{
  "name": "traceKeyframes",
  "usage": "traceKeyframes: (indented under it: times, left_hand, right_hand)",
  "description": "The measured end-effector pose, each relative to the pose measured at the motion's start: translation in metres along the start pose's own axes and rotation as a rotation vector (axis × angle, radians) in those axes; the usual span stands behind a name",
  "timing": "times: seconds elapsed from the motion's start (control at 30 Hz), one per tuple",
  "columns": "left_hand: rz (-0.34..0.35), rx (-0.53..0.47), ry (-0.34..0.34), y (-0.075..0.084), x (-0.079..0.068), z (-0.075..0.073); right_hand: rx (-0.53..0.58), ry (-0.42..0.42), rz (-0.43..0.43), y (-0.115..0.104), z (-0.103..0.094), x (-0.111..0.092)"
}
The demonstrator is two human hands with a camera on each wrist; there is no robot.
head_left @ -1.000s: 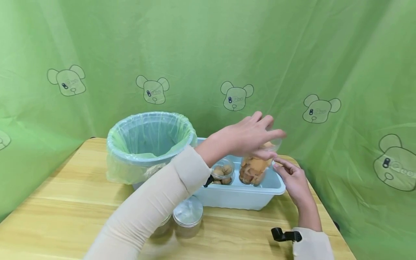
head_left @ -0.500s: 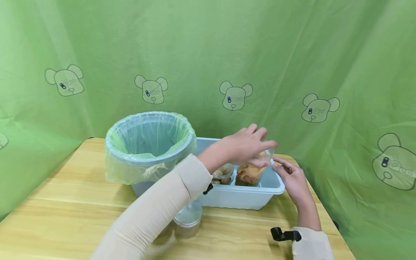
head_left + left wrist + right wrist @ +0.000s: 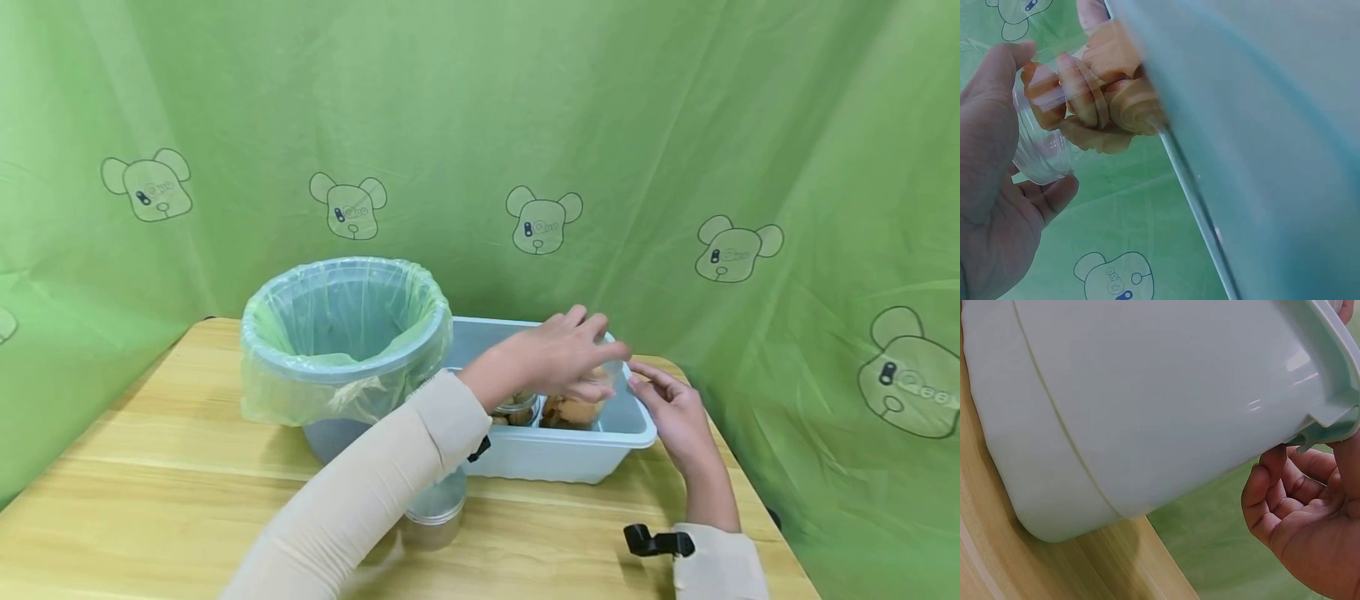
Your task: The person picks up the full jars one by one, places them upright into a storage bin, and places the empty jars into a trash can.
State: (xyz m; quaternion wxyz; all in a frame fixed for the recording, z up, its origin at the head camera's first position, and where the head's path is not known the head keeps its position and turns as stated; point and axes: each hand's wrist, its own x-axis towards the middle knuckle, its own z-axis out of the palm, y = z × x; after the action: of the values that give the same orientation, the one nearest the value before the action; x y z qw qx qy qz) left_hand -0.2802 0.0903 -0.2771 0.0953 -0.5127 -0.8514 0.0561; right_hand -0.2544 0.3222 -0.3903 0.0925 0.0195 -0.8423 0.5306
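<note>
My left hand (image 3: 558, 354) grips a clear plastic jar (image 3: 1044, 156) low inside the right end of a light blue tub (image 3: 540, 457). Orange-brown, curled food pieces (image 3: 1110, 94) fill the jar; their kind is unclear. In the left wrist view, the thumb and fingers curl round one end of it. My right hand (image 3: 681, 425) holds the tub's right rim, with thumb and fingers at the edge; the right wrist view shows its curled fingers (image 3: 1272, 481) under the rim. Beside the held jar, a clear jar of walnuts (image 3: 517, 412) stands in the tub, partly behind the left forearm.
Left of the tub stands a round bin (image 3: 341, 367) lined with a pale green bag. A clear jar with a silvery lid (image 3: 435, 512) sits on the wooden table (image 3: 150, 467) in front, partly covered by the left sleeve. A green curtain (image 3: 450, 125) hangs behind.
My left hand has moved down and a little left, lowering the jar of orange-brown pieces deeper into the tub. The right hand stays at the rim.
</note>
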Motion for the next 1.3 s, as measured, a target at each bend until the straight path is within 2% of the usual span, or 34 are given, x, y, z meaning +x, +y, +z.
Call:
traceKeyframes:
  times: [0.4, 1.03, 1.3]
  left_hand:
    - [-0.008, -0.063, -0.010, 0.001, 0.000, 0.015]
    - [-0.026, -0.058, -0.039, 0.003, 0.000, 0.025]
    - [-0.011, -0.039, -0.042, 0.003, 0.001, 0.030]
  right_hand:
    - [-0.002, 0.013, -0.004, 0.001, 0.001, 0.001]
    - [0.013, 0.003, 0.010, -0.001, -0.001, -0.001]
    - [0.009, 0.001, 0.010, -0.002, -0.001, -0.001]
